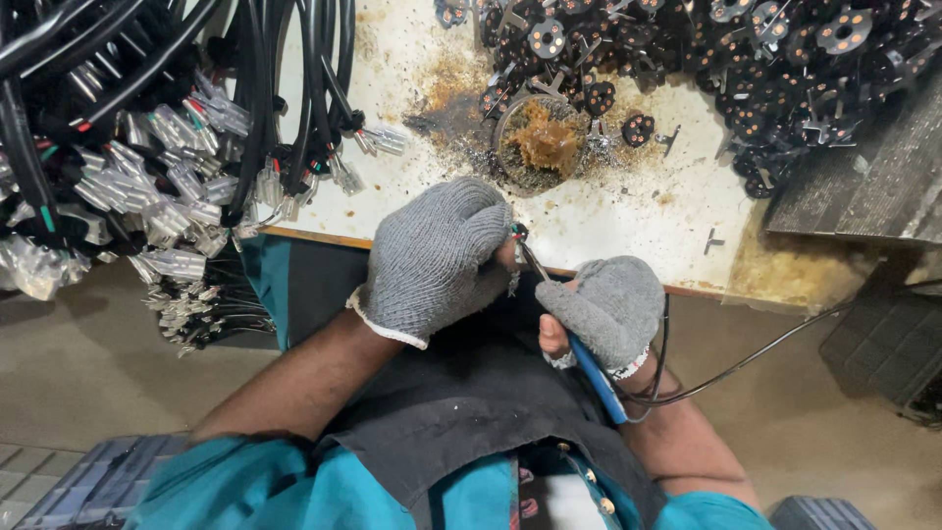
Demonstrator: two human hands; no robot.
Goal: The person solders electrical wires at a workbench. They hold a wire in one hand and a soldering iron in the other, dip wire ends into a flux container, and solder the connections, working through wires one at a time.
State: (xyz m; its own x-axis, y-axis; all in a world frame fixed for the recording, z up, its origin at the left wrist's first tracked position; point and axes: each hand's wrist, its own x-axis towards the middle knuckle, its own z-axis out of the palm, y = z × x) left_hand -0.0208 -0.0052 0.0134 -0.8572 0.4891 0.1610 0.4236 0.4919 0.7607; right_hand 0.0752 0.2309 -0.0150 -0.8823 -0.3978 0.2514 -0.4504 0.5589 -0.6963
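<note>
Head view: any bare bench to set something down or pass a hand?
Free: the stained white benchtop strip between the flux pot and the front edge, and a patch between the cable bundles and the pot. Crowded: cables left, black disc parts upper right.

One view only, camera on my head, aimed steeply down past my chest and lap. Close range: my left hand (437, 257) and right hand (610, 306) sit mid-frame, the white workbench (628, 211) edge fills the top, floor at both sides. No second view.
</note>
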